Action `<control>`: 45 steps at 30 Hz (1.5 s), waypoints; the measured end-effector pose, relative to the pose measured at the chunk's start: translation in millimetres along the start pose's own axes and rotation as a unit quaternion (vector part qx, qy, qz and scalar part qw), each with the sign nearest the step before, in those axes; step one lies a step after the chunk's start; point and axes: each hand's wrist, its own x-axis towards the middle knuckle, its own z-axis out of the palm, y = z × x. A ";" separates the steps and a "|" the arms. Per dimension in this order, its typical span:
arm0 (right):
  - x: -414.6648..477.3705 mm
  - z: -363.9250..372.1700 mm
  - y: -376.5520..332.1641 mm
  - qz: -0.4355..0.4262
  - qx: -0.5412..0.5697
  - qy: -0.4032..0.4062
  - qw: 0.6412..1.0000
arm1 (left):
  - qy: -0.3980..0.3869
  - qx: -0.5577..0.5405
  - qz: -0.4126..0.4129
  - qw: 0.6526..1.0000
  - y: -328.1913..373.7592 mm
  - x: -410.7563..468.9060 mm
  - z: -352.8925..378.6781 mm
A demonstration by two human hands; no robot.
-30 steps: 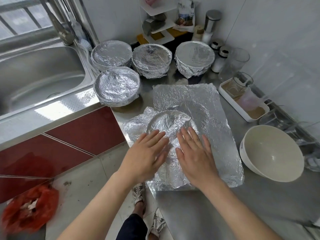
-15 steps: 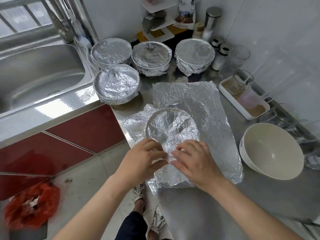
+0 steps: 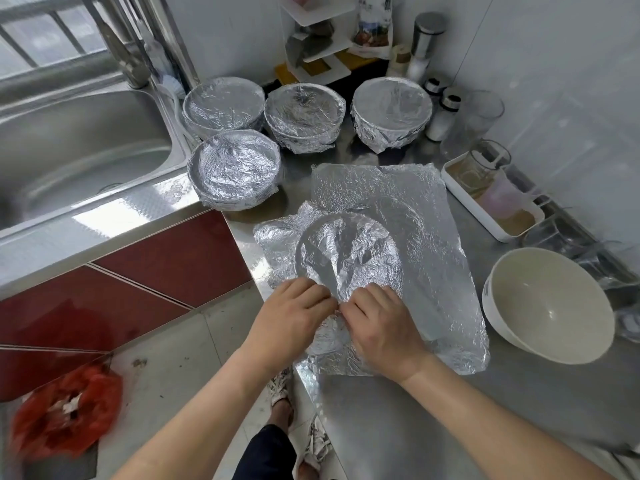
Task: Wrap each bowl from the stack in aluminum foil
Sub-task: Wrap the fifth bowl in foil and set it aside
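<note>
A bowl [image 3: 346, 254] sits near the counter's front edge, draped in a crumpled foil sheet [image 3: 429, 237] that spreads out flat to its right. My left hand [image 3: 291, 313] and my right hand [image 3: 377, 320] meet at the bowl's near rim, fingers curled into the foil and pinching it. Several foil-wrapped bowls stand behind: one front left [image 3: 235, 168], others at the back [image 3: 223, 103] [image 3: 304, 114] [image 3: 391, 112]. A bare white bowl [image 3: 550, 306] stands to the right.
The steel sink [image 3: 79, 147] lies to the left with its tap [image 3: 124, 60]. A white tray [image 3: 491, 202] with glass cups sits at the right, jars and a small shelf [image 3: 318, 36] at the back. A red bag [image 3: 65, 410] lies on the floor.
My hands slid from lying flat on the foil top back to the near rim, and their fingers curled into the foil there, creasing it.
</note>
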 end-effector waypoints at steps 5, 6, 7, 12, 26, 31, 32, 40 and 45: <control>13.5 -4.2 -16.4 0.076 -0.006 0.034 0.996 | 0.046 -0.018 -0.010 0.999 -3.7 12.8 -12.1; 15.6 -2.8 -21.8 0.092 -0.008 0.035 0.995 | 0.043 -0.027 -0.014 0.999 -5.4 12.3 -14.8; 16.9 -0.3 -27.1 0.108 -0.009 0.034 0.994 | 0.038 -0.037 -0.023 0.998 -7.3 10.8 -16.2; 21.5 12.7 -42.4 0.176 0.022 -0.022 0.984 | 0.002 -0.064 -0.068 0.996 -18.1 1.7 -21.0; -5.8 -10.9 7.4 0.095 0.088 -0.084 0.988 | -0.045 -0.073 -0.075 0.993 -5.8 8.3 -12.8; -3.1 -5.1 5.8 0.054 0.068 -0.074 0.993 | -0.016 -0.077 -0.082 0.993 -4.3 7.1 -8.0; -2.6 -3.9 5.5 0.045 0.063 -0.068 0.995 | -0.016 -0.080 -0.086 0.993 -2.7 7.4 -9.3; 2.5 0.7 6.0 -0.016 0.016 -0.020 1.000 | -0.009 -0.074 -0.067 0.995 2.2 7.2 -5.7; 15.1 -7.2 -2.1 0.007 0.005 0.018 1.000 | 0.051 -0.047 -0.024 0.997 3.0 16.1 -14.4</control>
